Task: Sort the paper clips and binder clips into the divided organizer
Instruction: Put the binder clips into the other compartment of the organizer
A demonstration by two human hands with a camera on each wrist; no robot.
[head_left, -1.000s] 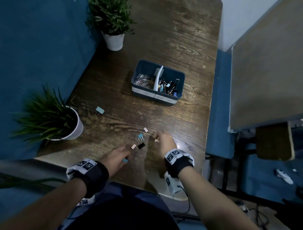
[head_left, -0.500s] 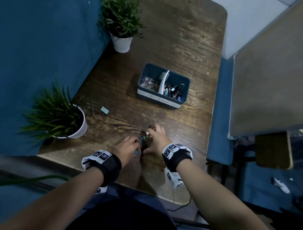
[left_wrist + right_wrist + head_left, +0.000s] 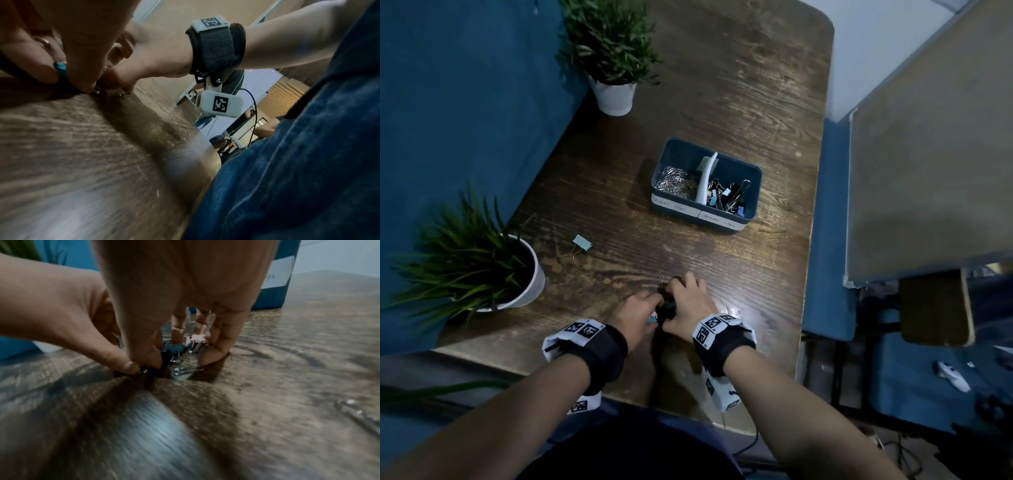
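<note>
While a lone teal binder clip (image 3: pixel 582 242) lies near the potted plant (image 3: pixel 465 267), the left hand (image 3: pixel 637 310) pinches a blue clip (image 3: pixel 61 69), the right hand (image 3: pixel 686 303) cups the small clip pile (image 3: pixel 179 350) (fingertips down), and the organizer (image 3: pixel 705 219) sits beyond.

My organizer (image 3: pixel 751 192) carries two white handwritten labels on its near wall: the left label (image 3: pixel 674 205) reads roughly "Paper clips", the right label (image 3: pixel 720 221) "Binder clips". My wristbands (image 3: pixel 714 327) show only square coded markers, no words.
</note>
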